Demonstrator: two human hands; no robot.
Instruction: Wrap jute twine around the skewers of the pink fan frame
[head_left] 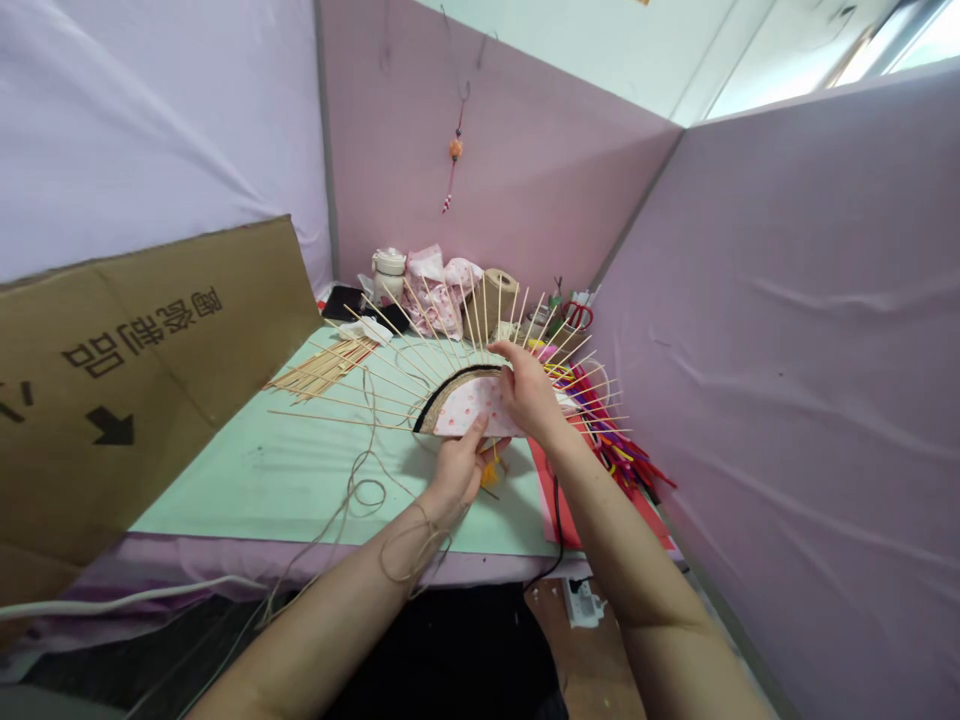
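Carefully, a person steadies a half-round fan [461,412] above the green worktop [255,485], the left hand [457,468] pinching its straight lower edge, thumb on the dotted face and fingers beneath. The right hand [531,392] reaches over the curved rim, forefinger outstretched; whether it grips anything cannot be told. The centre looks finished, its dotted covering ringed by a tan band [439,407] and a black band [430,404]. Beyond them, the wooden ribs [342,421] splay bare, suggesting the outer part remains undone. Twine [369,490] loops about the left forearm; loose sticks [330,368] lie to the left, fuzzy coloured strips [622,450] to the right.
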